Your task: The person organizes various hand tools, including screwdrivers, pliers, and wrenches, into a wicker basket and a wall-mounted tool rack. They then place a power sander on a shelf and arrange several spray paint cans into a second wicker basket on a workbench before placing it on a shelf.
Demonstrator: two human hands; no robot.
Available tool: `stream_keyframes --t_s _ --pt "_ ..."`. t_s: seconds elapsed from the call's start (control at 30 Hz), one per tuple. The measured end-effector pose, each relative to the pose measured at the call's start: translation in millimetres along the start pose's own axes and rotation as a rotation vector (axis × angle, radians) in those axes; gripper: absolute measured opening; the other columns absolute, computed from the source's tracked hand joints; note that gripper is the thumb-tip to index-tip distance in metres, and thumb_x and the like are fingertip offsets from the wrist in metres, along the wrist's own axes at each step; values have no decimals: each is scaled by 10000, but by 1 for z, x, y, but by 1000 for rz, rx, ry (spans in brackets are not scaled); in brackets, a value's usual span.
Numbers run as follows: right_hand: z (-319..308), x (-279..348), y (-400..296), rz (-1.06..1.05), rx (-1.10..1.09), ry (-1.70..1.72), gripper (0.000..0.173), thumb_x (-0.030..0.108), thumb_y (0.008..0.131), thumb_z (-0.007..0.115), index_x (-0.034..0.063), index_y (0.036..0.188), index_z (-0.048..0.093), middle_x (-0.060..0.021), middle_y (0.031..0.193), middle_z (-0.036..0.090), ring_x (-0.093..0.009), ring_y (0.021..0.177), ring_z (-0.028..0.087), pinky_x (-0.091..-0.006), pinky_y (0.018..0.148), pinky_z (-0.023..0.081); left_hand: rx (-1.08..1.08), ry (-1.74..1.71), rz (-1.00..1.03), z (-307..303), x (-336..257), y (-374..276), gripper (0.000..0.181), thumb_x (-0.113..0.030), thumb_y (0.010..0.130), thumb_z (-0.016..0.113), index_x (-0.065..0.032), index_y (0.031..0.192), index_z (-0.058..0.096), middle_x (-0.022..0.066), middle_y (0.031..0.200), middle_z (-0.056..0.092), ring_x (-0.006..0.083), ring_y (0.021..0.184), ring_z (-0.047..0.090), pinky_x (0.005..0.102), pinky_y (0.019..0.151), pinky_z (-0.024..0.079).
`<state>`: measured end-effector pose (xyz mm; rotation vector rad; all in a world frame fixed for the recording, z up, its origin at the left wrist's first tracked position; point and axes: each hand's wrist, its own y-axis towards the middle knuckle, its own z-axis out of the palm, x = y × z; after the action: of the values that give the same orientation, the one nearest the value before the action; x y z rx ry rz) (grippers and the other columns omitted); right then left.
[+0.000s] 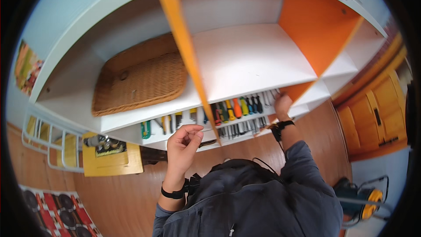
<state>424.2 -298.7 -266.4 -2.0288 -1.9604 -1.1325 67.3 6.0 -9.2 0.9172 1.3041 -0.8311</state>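
On a white shelf, several screwdrivers [236,108] with coloured handles stand in a row, with metal tools [267,98] at the row's right end. My right hand [283,103] reaches to that end, under the upper board; its fingertips are partly hidden, and whether it grips a tool cannot be told. My left hand [187,141] is raised in front of the shelf unit, fingers curled and thumb near the index finger; whether something thin is between them is unclear. A green-handled tool [145,129] and other hand tools lie left of the orange divider [187,52]. Small metal tools [240,129] line a lower shelf.
A wicker basket [141,75] sits in the upper left compartment. Below left are a white metal rack [52,141] and a yellow wooden table [111,164] bearing objects. A wooden cabinet [375,115] stands at the right, with a dark and yellow machine [365,200] on the floor.
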Motion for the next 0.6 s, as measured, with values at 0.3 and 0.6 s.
stream_keyframes --t_s 0.3,0.6 --pt "21 -13 4 -37 260 -218 326 279 993 607 -30 981 711 -315 1017 728 -495 940 725 -555 831 602 -524 536 462 -97 -96 12 98 -29 998 717 35 1072 717 3 927 708 48 818 615 204 721 484" --pt "3 -13 -20 -133 30 102 316 235 1013 612 -57 1077 715 -292 1082 701 -484 954 692 -525 854 559 5 1445 151 -169 -154 142 363 -292 881 812 0 1092 770 204 948 772 341 865 745 447 762 579"
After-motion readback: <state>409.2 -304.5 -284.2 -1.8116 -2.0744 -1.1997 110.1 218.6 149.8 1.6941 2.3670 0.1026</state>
